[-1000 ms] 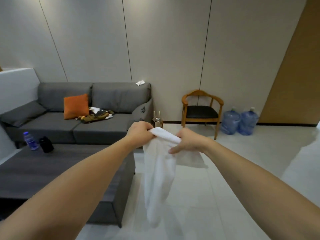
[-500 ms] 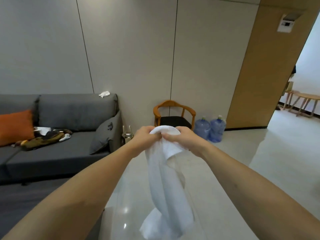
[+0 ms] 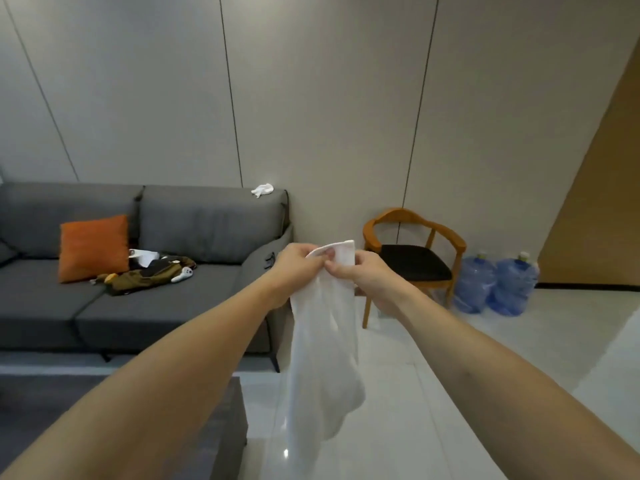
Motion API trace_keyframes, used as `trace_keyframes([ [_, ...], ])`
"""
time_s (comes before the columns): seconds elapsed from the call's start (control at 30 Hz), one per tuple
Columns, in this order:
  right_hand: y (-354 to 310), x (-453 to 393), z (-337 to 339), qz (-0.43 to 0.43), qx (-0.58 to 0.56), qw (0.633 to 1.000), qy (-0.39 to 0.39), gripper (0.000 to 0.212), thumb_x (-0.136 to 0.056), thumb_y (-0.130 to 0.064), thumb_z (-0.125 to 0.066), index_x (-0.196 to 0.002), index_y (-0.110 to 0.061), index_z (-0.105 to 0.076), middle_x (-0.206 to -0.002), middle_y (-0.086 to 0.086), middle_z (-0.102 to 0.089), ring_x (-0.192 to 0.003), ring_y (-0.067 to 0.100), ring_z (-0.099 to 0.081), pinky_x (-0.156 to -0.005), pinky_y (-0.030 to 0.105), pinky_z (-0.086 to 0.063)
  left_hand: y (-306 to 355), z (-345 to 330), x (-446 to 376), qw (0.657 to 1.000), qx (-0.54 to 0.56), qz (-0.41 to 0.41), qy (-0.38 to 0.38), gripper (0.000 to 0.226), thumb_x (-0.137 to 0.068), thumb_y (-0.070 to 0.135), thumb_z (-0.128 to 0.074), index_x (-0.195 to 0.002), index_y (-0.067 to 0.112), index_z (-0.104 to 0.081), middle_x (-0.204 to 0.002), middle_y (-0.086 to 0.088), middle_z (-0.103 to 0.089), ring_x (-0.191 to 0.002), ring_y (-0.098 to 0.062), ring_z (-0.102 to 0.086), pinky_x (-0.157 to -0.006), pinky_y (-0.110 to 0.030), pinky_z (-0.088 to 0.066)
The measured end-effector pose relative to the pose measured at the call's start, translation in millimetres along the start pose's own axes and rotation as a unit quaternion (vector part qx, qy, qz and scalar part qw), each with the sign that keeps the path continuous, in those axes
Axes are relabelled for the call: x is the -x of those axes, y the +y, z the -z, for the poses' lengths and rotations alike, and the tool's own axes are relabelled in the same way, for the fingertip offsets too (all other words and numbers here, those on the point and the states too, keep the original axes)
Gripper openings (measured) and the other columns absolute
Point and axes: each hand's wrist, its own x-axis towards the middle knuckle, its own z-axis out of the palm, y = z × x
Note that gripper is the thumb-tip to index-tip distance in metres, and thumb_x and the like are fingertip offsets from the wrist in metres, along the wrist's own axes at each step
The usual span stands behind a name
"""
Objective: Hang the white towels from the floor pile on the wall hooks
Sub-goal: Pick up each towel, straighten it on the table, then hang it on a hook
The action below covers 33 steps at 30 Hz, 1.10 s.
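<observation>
Here, both arms reach forward at chest height, and the left hand (image 3: 298, 263) and right hand (image 3: 360, 271) meet at the top edge of a white towel (image 3: 322, 341). Each hand's grip is pinched on the towel's upper hem, fingers curled round the cloth, the two hands touching or nearly so. The towel hangs straight down from them, loose and bunched, its lower end above the pale tiled floor (image 3: 433, 393). Behind it to the left stands a grey sofa (image 3: 173, 306) with an orange cushion (image 3: 93, 247) and a small white cloth (image 3: 262, 190) on its backrest. To the right, against the wall, stand a wooden chair (image 3: 415, 258) and two blue water jugs (image 3: 495, 285) side by side.
</observation>
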Motion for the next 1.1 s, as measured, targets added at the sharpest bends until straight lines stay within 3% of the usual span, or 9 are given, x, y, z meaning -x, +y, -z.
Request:
trace_keyframes([
  [0.13,22.7,-84.4,-24.3,-0.006,0.028,0.998,-0.062,0.026,-0.093,-0.032,-0.067,-0.107,-0.011,-0.071,-0.100,0.009,-0.075,-0.093,0.027,-0.072,-0.082,0.044,-0.060,-24.8,43.4,-41.6,0.993,-0.058,0.017,0.101,0.029,-0.094,0.037,-0.061,-0.078,0.016,-0.071,-0.072,0.002,-0.066,-0.070,-0.012,-0.059,-0.062,-0.026,-0.046],
  [0.2,17.6,-122.8,-45.5,0.019,0.014,0.997,-0.074,0.023,-0.095,-0.032,-0.063,-0.100,-0.011,-0.072,-0.093,0.008,-0.075,-0.086,0.026,-0.071,-0.073,0.038,-0.058,-34.9,66.9,-57.9,0.985,-0.073,0.037,0.149,0.024,-0.095,0.031,-0.058,-0.077,0.019,-0.070,-0.075,0.004,-0.065,-0.073,-0.011,-0.058,-0.062,-0.024,-0.044],
  [0.37,-15.6,-188.2,-86.1,0.080,0.027,0.976,-0.199,0.039,-0.089,-0.048,-0.068,-0.094,-0.010,-0.074,-0.087,0.006,-0.075,-0.080,0.023,-0.071,-0.068,0.033,-0.057,-38.0,121.4,-65.5,0.977,-0.034,0.105,0.183,0.019,-0.097,0.025,-0.056,-0.100,0.012,-0.071,-0.096,-0.008,-0.074,-0.092,-0.023,-0.070,-0.083,-0.039,-0.057],
  [0.47,-29.5,-213.2,-102.7,0.098,0.037,0.938,-0.331,0.041,-0.080,-0.044,-0.079,-0.100,-0.009,-0.074,-0.097,0.011,-0.076,-0.091,0.028,-0.073,-0.080,0.040,-0.060,-26.9,148.5,-54.7,0.974,-0.025,0.119,0.193,0.029,-0.089,0.040,-0.069,-0.098,0.013,-0.074,-0.095,-0.011,-0.075,-0.085,-0.021,-0.072,-0.080,-0.039,-0.059],
  [0.6,-39.7,-234.5,-144.8,0.129,0.190,0.858,-0.459,0.035,-0.069,-0.028,-0.089,-0.095,-0.010,-0.074,-0.093,0.005,-0.076,-0.084,0.019,-0.073,-0.077,0.034,-0.060,-17.9,187.6,-23.7,0.948,-0.104,0.176,0.244,0.024,-0.081,0.032,-0.079,-0.091,0.012,-0.075,-0.084,-0.004,-0.075,-0.073,-0.015,-0.071,-0.065,-0.027,-0.058],
  [0.67,-40.4,-243.3,-174.3,0.160,0.271,0.827,-0.466,0.039,-0.063,-0.033,-0.090,-0.092,-0.012,-0.074,-0.090,0.004,-0.075,-0.081,0.018,-0.072,-0.076,0.036,-0.061,-20.0,213.3,-1.6,0.921,-0.119,0.189,0.319,0.021,-0.082,0.034,-0.076,-0.090,0.015,-0.076,-0.086,-0.003,-0.075,-0.078,-0.017,-0.072,-0.071,-0.032,-0.059],
  [0.73,-43.5,-249.4,-202.1,0.189,0.296,0.820,-0.453,0.020,-0.074,-0.031,-0.083,-0.077,-0.015,-0.071,-0.076,-0.002,-0.071,-0.067,0.008,-0.066,-0.061,0.022,-0.054,-25.6,240.1,23.3,0.882,-0.122,0.195,0.411,0.019,-0.085,0.036,-0.072,-0.094,0.019,-0.075,-0.092,-0.005,-0.075,-0.084,-0.021,-0.072,-0.077,-0.037,-0.060],
  [0.8,-53.0,-254.2,-230.3,0.234,0.284,0.819,-0.440,0.028,-0.086,-0.026,-0.073,-0.061,-0.019,-0.062,-0.062,-0.005,-0.060,-0.056,0.007,-0.055,-0.054,0.022,-0.043,-31.5,266.1,49.9,0.836,-0.140,0.208,0.488,0.014,-0.088,0.037,-0.069,-0.095,0.025,-0.072,-0.095,-0.001,-0.072,-0.087,-0.019,-0.069,-0.079,-0.036,-0.058],
  [1.1,-104.9,-280.2,-407.1,0.385,0.281,0.822,-0.312,0.020,-0.093,-0.025,-0.056,-0.075,-0.023,-0.066,-0.086,0.009,-0.070,-0.088,0.031,-0.063,-0.072,0.037,-0.049,-76.3,390.8,136.0,0.687,-0.204,0.253,0.650,0.015,-0.092,0.034,-0.062,-0.085,0.023,-0.070,-0.091,0.000,-0.067,-0.092,-0.021,-0.062,-0.087,-0.038,-0.054],
])
